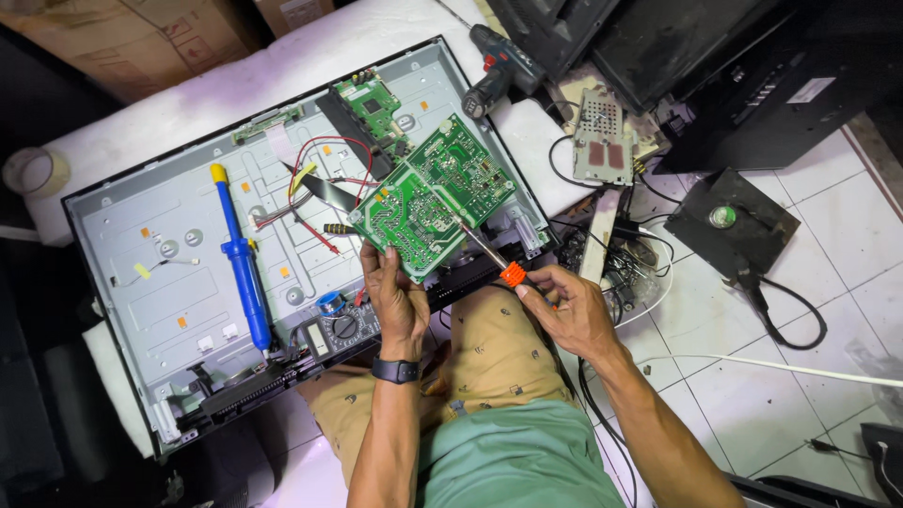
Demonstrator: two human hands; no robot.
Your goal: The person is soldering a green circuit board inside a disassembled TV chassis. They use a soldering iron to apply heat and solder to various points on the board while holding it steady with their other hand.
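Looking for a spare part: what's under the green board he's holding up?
Under the green board, tilted up by the left hand, lie the grey panel, red wires and a black flat cable. Whatever sits directly beneath the board is covered.

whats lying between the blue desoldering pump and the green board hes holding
In the head view, red and black wires and a flat ribbon cable lie between the blue pump and the green board.
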